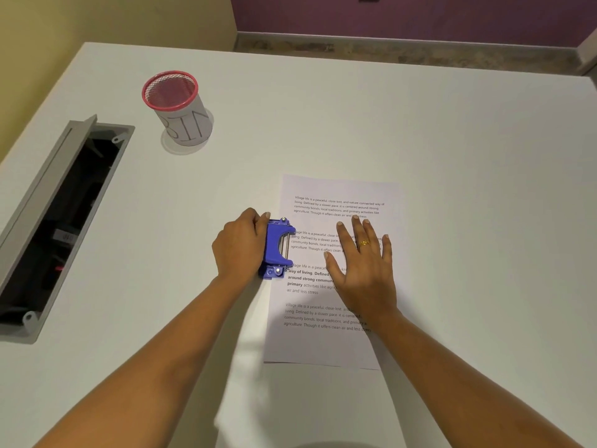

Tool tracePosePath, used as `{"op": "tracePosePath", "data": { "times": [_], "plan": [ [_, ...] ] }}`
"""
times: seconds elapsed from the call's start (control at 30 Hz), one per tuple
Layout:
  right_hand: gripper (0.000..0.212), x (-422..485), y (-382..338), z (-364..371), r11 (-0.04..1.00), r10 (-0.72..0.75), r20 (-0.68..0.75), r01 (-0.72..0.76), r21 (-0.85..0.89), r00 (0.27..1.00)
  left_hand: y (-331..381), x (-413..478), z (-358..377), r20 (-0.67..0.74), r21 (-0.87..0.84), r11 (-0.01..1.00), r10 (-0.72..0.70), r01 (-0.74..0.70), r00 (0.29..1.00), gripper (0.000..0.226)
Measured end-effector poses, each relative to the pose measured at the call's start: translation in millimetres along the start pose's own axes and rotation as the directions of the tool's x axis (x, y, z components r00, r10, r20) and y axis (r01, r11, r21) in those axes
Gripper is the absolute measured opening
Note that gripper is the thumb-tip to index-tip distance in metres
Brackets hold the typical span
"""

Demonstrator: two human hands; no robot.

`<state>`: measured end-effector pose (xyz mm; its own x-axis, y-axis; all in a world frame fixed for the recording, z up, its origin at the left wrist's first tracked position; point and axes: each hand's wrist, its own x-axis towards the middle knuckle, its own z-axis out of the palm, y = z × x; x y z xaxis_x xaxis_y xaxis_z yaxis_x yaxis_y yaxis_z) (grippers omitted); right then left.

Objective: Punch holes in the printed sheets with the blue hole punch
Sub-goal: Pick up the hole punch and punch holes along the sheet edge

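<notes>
A white printed sheet (326, 341) with several blocks of black text lies flat on the white table (452, 140). The blue hole punch (277, 248) sits at the middle of the sheet's left edge, its jaw over the paper margin. My left hand (239, 247) is closed over the punch's back and handle. My right hand (364, 263) rests flat on the sheet with fingers spread, a gold ring on one finger, covering part of the text.
A red-rimmed mesh cup (177, 106) wrapped in paper lettered "BIN" stands at the back left. A grey cable hatch (61, 221) with its lid raised opens into the table along the left side. The table's far edge meets a purple wall.
</notes>
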<state>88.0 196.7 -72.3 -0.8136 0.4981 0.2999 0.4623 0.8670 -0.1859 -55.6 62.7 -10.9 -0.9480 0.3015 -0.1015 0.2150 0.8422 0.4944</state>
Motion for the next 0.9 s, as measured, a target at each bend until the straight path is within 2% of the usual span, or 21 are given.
{"op": "tracePosePath", "data": {
  "times": [0.2, 0.37, 0.63, 0.83, 0.9],
  "plan": [
    [0.051, 0, 0, -1, 1.000, 0.008, 0.028, -0.008, 0.010, 1.000, -3, -7, -6, 0.046, -0.037, 0.999, -0.030, 0.032, 0.998, 0.042],
    [0.051, 0, 0, -1, 1.000, 0.011, 0.043, -0.012, 0.005, 0.999, 0, -13, -1, 0.114, -0.062, 0.998, 0.006, 0.001, 0.993, 0.031],
    [0.053, 2, -1, -5, 0.999, 0.039, 0.117, -0.040, 0.005, 0.992, -30, 0, -24, 0.022, -0.059, 0.997, -0.047, 0.048, 0.999, 0.037],
    [0.055, 3, -2, -10, 0.998, 0.054, 0.169, -0.059, 0.024, 0.984, -79, 22, -70, -0.086, 0.118, 0.983, -0.130, 0.139, 0.988, 0.038],
    [0.056, 4, -2, -11, 0.998, 0.057, 0.194, -0.064, 0.026, 0.979, -83, 23, -80, -0.135, 0.190, 0.974, -0.099, 0.124, 0.986, 0.036]
  ]
}}
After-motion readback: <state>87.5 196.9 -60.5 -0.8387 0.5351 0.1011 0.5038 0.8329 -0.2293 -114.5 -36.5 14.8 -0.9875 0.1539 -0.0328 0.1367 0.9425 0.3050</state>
